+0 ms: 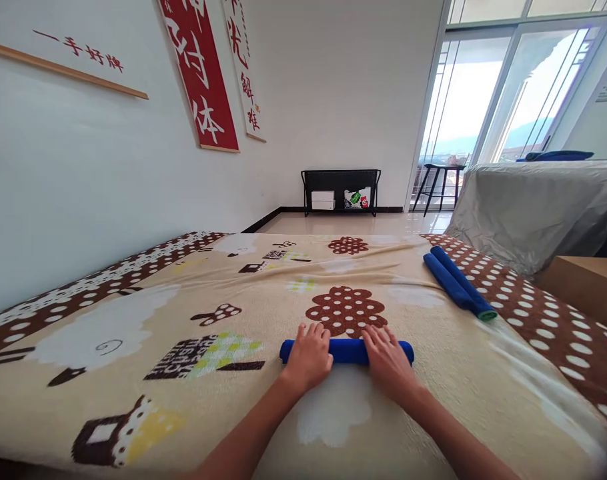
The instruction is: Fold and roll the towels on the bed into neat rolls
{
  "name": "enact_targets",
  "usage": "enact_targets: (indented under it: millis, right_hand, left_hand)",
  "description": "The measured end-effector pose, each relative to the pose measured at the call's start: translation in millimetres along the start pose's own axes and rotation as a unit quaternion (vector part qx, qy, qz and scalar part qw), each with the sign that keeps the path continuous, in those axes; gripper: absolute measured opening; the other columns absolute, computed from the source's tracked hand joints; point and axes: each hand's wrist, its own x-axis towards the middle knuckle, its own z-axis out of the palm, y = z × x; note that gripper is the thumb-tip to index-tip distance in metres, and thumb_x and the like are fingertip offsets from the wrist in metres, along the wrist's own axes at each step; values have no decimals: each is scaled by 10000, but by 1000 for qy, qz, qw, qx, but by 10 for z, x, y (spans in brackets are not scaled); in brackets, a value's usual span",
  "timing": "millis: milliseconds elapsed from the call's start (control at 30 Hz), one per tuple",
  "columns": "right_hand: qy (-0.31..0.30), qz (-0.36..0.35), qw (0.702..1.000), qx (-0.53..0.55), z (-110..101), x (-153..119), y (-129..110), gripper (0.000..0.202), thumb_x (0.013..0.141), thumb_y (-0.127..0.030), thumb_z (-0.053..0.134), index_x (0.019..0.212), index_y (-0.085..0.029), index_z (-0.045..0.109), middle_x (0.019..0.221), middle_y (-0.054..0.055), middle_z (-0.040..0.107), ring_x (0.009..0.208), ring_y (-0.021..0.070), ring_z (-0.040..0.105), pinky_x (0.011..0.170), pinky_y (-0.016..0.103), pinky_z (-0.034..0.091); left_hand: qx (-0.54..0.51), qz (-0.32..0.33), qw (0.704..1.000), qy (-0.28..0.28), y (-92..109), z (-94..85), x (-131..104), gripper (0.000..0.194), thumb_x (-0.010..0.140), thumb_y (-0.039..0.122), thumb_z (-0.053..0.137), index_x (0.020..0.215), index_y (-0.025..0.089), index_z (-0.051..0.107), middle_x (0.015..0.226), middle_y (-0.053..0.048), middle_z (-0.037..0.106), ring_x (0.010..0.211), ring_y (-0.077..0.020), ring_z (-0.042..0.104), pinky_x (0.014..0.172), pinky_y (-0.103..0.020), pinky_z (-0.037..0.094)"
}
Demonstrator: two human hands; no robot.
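Note:
A blue cloth roll (351, 351) lies crosswise on the patterned blanket (263, 413), in the near middle of the bed. My left hand (311, 353) rests over its left part, the fingers curved over the far side and the thumb on the near side. Over the right part lies my right hand (386, 357), its fingers bent across the top of the roll. Both ends of the roll stick out past my hands. To the right, two more blue rolls (451, 283) lie side by side on the blanket, touching neither hand.
Beyond the bed, a black rack (341, 180) holds white boxes. At the right stand a sheet-covered piece of furniture (538, 200) with blue cloth on top and a cardboard box (583, 283). A dark stool (439, 180) is by the glass door. A wall borders the left side.

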Motion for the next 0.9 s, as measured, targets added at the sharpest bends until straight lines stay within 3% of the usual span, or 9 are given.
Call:
enact_targets:
  millis: [100, 167, 333, 533, 700, 900]
  right_hand:
    - [1, -59, 998, 16, 67, 47, -208, 510, 872, -172, 502, 1380, -135, 534, 1421, 120, 541, 1318, 219, 499, 1117, 376, 384]
    - [0, -76, 997, 24, 87, 23, -203, 508, 899, -251, 528, 1391, -126, 516, 1404, 122, 557, 1299, 230, 514, 1104, 388, 400]
    - [-19, -88, 995, 51, 70, -118, 194, 538, 953, -399, 529, 1411, -121, 477, 1396, 151, 554, 1282, 266, 524, 1077, 450, 412]
    - [-37, -106, 990, 81, 8, -254, 649, 585, 967, -477, 494, 1470, -193, 403, 1452, 127, 506, 1327, 228, 490, 1099, 433, 388]
    - [-37, -113, 990, 74, -25, -301, 783, 582, 956, -495, 511, 1442, -186, 431, 1420, 123, 532, 1291, 216, 512, 1081, 401, 402]
    - [-27, -74, 996, 33, -79, -308, 811, 349, 933, -410, 582, 1159, -145, 600, 1221, 122, 601, 1125, 230, 573, 992, 431, 450]
  left_hand:
    - [-14, 38, 999, 4, 204, 88, 30, 350, 860, 161, 464, 1184, 161, 595, 1086, -122, 656, 1017, -267, 587, 914, -425, 436]
    - [-23, 62, 998, 1, 182, 136, -38, 422, 856, 212, 512, 1276, 177, 543, 1167, -111, 640, 1069, -270, 571, 926, -418, 437]
    - [-36, 100, 994, -22, -242, 163, -222, 483, 929, 437, 510, 1356, 215, 467, 1275, -114, 587, 1168, -302, 513, 999, -475, 390]
    - [-46, 123, 991, -40, -625, 213, -211, 505, 925, 605, 472, 1222, 206, 559, 1194, -110, 606, 1104, -284, 538, 962, -447, 416]
    - [-56, 125, 990, -33, -769, 225, -192, 525, 891, 652, 497, 1175, 220, 590, 1161, -91, 607, 1087, -263, 538, 957, -411, 426]
    - [-82, 101, 991, -35, -871, 239, -168, 512, 901, 650, 480, 1068, 185, 616, 1059, -99, 637, 1019, -263, 564, 905, -404, 452]
